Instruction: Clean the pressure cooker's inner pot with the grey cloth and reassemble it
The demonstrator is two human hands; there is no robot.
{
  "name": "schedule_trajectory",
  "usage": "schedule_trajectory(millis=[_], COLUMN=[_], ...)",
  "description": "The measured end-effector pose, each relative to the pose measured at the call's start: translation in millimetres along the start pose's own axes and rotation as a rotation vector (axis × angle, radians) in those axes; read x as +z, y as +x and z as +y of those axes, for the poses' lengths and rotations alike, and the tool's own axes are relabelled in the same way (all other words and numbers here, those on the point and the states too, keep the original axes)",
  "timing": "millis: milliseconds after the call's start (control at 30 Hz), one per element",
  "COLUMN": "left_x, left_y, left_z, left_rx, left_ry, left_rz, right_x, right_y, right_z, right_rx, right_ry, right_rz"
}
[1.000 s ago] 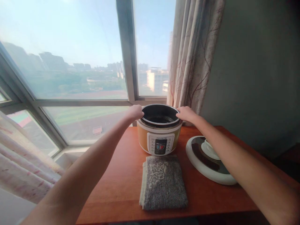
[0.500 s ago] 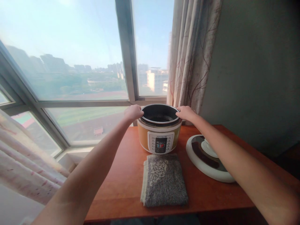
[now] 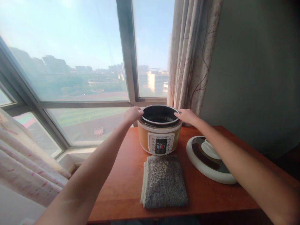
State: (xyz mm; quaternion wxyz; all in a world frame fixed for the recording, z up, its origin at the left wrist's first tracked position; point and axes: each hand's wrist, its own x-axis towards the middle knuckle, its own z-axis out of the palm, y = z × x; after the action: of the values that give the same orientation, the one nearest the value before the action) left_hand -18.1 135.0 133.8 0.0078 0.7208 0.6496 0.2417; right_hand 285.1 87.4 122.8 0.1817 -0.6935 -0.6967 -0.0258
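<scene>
At the far edge of a reddish wooden surface, close against the window frame and a patterned curtain, stands an orange-and-white electric cooker, lid off. Both arms reach out nearly straight; the left hand and right hand close their fingers on opposite sides of the rim of the dark, round inner pot seated in the cooker. Bare wood lies open to the cooker's left. Just in front lies a folded grey, nubby cloth; to the right, partly under the right forearm, the round white lid rests flat.
</scene>
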Motion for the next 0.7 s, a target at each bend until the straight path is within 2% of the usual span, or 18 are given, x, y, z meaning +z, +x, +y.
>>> schedule_trajectory(millis=[133, 233, 300, 467, 567, 700], left_x=[5.4, 11.0, 16.3, 34.6, 45.9, 55.9], left_y=[-1.9, -2.6, -3.2, -9.5, -14.6, -17.8], left_z=[-14.0, -28.7, -38.6, -54.1, -55.7, -53.5], left_rx=[-0.021, -0.080, -0.121, -0.169, -0.203, -0.265], left_ry=[-0.127, -0.255, -0.362, -0.581, -0.684, -0.820], left_rz=[0.094, 0.213, 0.251, 0.150, 0.108, 0.078], right_x=[-3.6, -5.6, -3.8, 15.7, 34.5, 56.8], right_y=[-11.7, -24.3, -34.7, -71.3, -98.1, -130.1], right_z=[20.6, 49.9, 72.3, 118.2, 135.8, 152.3], right_rx=[0.002, 0.045, 0.083, 0.168, 0.144, 0.210], right_ry=[0.074, 0.126, 0.155, 0.085, -0.049, -0.234], right_rz=[0.073, 0.147, 0.188, 0.136, 0.070, -0.017])
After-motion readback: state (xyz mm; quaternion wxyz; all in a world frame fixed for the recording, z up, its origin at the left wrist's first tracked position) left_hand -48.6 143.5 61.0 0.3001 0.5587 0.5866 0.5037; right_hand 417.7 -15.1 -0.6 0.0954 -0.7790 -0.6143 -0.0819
